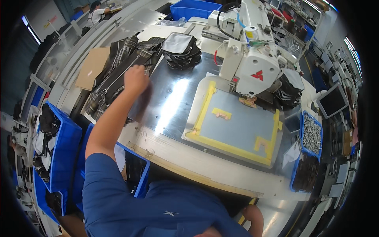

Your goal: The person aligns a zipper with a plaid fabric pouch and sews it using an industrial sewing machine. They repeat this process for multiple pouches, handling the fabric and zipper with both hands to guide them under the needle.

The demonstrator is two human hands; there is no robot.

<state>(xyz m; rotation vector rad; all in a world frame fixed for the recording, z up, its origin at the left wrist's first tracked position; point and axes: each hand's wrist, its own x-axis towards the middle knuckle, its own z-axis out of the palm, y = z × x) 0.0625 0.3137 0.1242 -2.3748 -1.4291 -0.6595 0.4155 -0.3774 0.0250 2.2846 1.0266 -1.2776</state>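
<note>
My left hand (136, 79) reaches over the pile of dark plaid fabric pieces with straps (114, 79), its fingers curled; what they hold, if anything, is hidden. Right of it, a stack of black pieces topped with pale grey (181, 55) lies on the shiny metal plate (158, 102). A white sewing machine (246, 67) stands over a translucent template edged with yellow tape (241, 126), which has small tan blocks. My right hand (252, 215) is low at the right, below the table's front edge, its fingers not clear.
Blue bins of fabric (63, 146) stand at the left, near a cardboard sheet (89, 69). At the right are a tray of small metal parts (310, 134), a screen (331, 100) and more black pieces (288, 89). A blue bin (193, 10) sits behind. A co-worker (96, 15) works at upper left.
</note>
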